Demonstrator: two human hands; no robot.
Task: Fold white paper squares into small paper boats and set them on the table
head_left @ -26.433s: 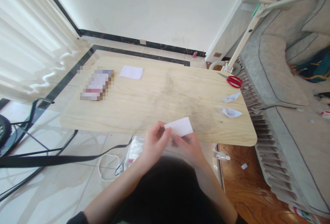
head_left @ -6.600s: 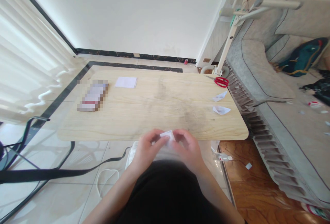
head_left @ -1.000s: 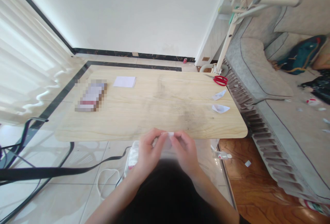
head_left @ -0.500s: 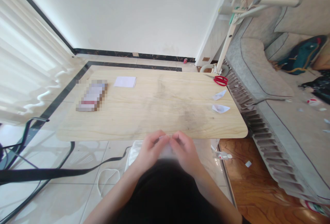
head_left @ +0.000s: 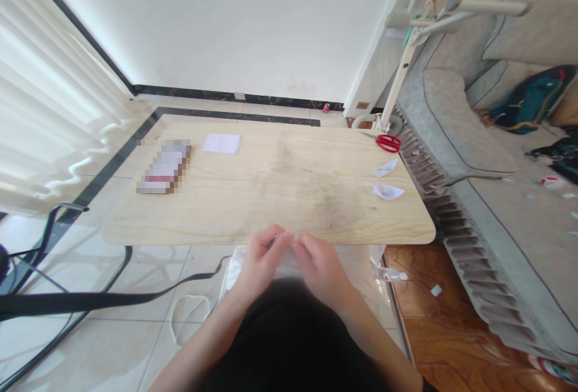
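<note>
My left hand and my right hand are pressed together just off the near edge of the wooden table. Between their fingertips they pinch a small folded piece of white paper, and only a sliver of it shows. Both hands are closed on it. Two folded white paper boats lie at the table's right side, with red scissors behind them. A stack of white paper sheets lies at the far left, next to a blurred-out flat object.
A grey sofa runs along the right of the table, with a dark green bag on it. A white stand rises at the far right corner. Black cables and a white bag lie on the tiled floor below.
The hands have closed tighter over the folded paper, so less of it shows than a second ago. They stay at the near table edge.
</note>
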